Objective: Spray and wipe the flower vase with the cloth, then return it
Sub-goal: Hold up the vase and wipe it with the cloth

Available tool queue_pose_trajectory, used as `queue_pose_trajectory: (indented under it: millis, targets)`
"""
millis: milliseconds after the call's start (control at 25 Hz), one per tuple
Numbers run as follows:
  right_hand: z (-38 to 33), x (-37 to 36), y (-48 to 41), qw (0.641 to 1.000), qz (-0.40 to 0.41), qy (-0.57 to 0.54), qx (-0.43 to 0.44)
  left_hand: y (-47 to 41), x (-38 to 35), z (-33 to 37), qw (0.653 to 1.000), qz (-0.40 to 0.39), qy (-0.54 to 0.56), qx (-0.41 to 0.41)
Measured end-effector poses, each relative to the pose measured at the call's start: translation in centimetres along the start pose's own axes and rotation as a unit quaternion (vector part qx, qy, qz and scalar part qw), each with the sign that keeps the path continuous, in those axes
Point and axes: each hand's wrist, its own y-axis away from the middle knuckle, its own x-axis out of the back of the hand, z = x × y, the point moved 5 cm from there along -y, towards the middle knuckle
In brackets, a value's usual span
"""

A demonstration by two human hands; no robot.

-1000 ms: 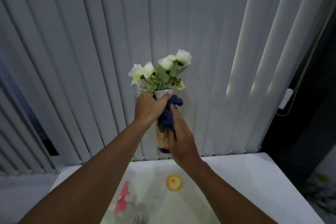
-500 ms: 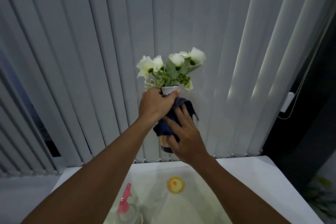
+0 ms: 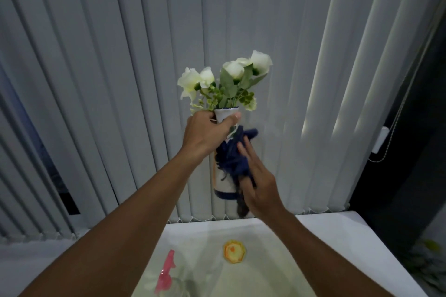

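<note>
A tall white flower vase (image 3: 223,182) with a dark blue band near its base is held up in the air in front of the blinds. White roses (image 3: 226,75) with green leaves stick out of its top. My left hand (image 3: 205,134) grips the vase by its neck. My right hand (image 3: 257,184) presses a dark blue cloth (image 3: 235,159) against the vase's right side, with a tail of cloth hanging below the palm. A spray bottle with a pink trigger (image 3: 166,272) stands on the table below, at the bottom edge of the view.
A white table (image 3: 337,236) lies under my arms, with a small yellow round coaster (image 3: 233,251) on it. Grey vertical blinds (image 3: 120,79) fill the background. A dark gap and a pull cord (image 3: 395,118) are at the right.
The vase has shifted a little to the right and tilted. My right hand with the cloth slid up the vase's side and then back down towards its lower half.
</note>
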Motion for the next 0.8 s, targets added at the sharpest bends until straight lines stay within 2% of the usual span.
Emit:
queue_pose_trajectory:
  millis: [80,160,280,360,440,520,640,720,800]
  targets:
    - [-0.5,0.7,-3.2,0.993,0.017,-0.066,-0.098,-0.2,0.0,1.0,0.999,-0.021,0.016,-0.018]
    - [-0.9,1.3,-5.6,0.97,0.031,-0.141,-0.193,-0.5,0.2,1.7,0.997,-0.05,0.045,-0.032]
    - [-0.5,0.8,-6.2,0.952,0.03,-0.188,-0.239,-0.7,0.5,1.7,0.993,-0.083,0.082,-0.027]
    - [1.1,-0.5,-3.9,0.948,0.02,-0.186,-0.258,-0.7,0.7,1.3,0.992,-0.089,0.089,-0.027]
    - [3.2,-2.3,0.0,0.928,0.016,-0.205,-0.311,-0.7,1.0,1.0,0.99,-0.091,0.102,-0.023]
    - [4.2,-3.9,2.8,0.88,0.023,-0.281,-0.381,-0.8,1.0,0.6,0.988,-0.101,0.12,-0.009]
    - [4.2,-5.3,3.2,0.778,0.059,-0.423,-0.461,-0.5,0.5,-0.2,0.984,-0.104,0.143,0.004]
    - [3.4,-5.5,2.6,0.75,0.096,-0.463,-0.463,-0.2,-0.2,-0.6,0.985,-0.093,0.143,0.015]
    - [2.6,-5.4,2.6,0.746,0.137,-0.468,-0.454,0.2,-1.0,-0.8,0.99,-0.077,0.119,0.023]
